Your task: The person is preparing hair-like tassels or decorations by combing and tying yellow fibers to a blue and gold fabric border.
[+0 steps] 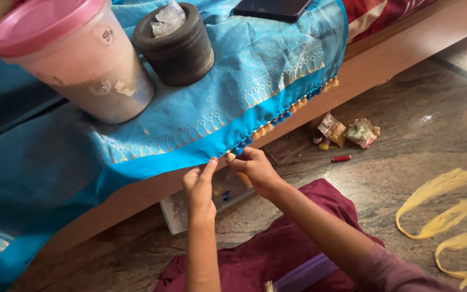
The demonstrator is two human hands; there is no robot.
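Both grips pinch blue cloth [201,116] hem: left hand [199,189] steadies, right hand [255,167] at tassel [231,156], likely knotting; jar [77,59] at 10 o'clock weights cloth.

**Draped bed, littered floor**

A wooden bed [385,59] carries blue cloth [201,108], bearing a pink-lidded tub [82,70], a dark mortar [179,46] and a phone [271,8]. Yellow thread bundles [444,205], small packets [352,131] and a red spool [341,158] lie on the stone floor [433,135].
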